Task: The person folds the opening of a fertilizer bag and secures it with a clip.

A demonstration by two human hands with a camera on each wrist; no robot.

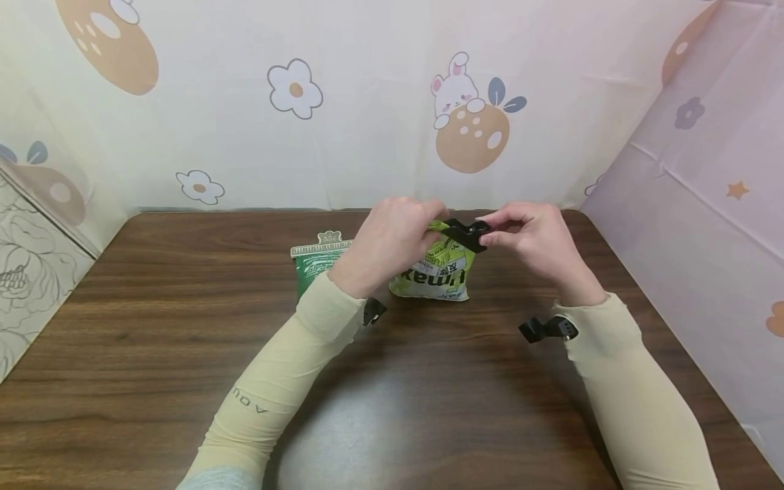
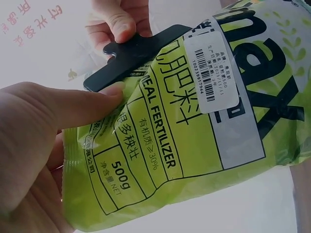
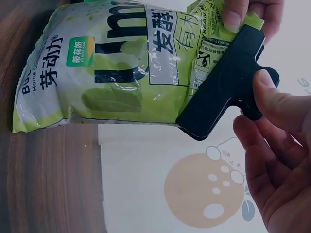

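A lime-green and white fertilizer bag (image 1: 436, 278) stands on the wooden table, its top edge held up between both hands. My left hand (image 1: 395, 238) pinches the bag's top on the left; in the left wrist view its thumb presses the green film beside the 500g print. The right hand (image 1: 542, 238) grips the handle of a black bag clip (image 3: 223, 85) between thumb and fingers. That clip lies slantwise across the bag's top, at its right corner in the head view. A white barcode label (image 2: 211, 73) shows on the bag.
Behind my left forearm, a green bag (image 1: 309, 269) lies with a pale ruler-like clip (image 1: 318, 248) along its top. The brown wooden table (image 1: 453, 395) reaches back to a patterned cloth wall (image 1: 367, 136). A black wrist camera (image 1: 545, 330) juts from the right cuff.
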